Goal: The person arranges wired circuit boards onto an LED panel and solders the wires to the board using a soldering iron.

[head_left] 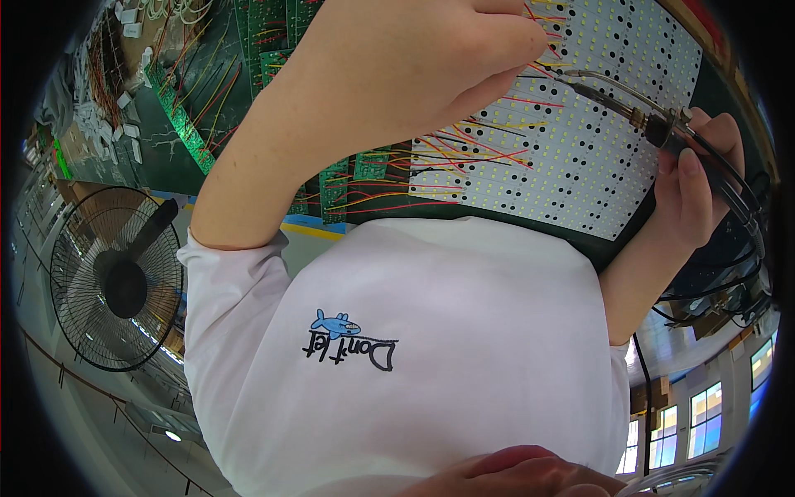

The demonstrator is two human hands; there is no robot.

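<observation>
My right hand (704, 178) is wrapped round a soldering iron (611, 101) that has a thin metal feed tube running along it to the tip. The iron points left, its tip close to my left hand (489, 45). My left hand is closed in a pinch over the white LED panel (571, 178), and a thin wire (542, 73) comes out at its fingers beside the tip. The fingertips are partly hidden. Red, yellow and black wires (489, 153) stretch from small green circuit boards (334, 192) onto the panel.
More green boards (178, 116) with wires lie to the left on the dark green table (149, 161). Bundles of wires with white connectors (124, 132) are at the far left. A black fan (124, 282) stands at the left. Black cables (749, 219) trail from the iron on the right.
</observation>
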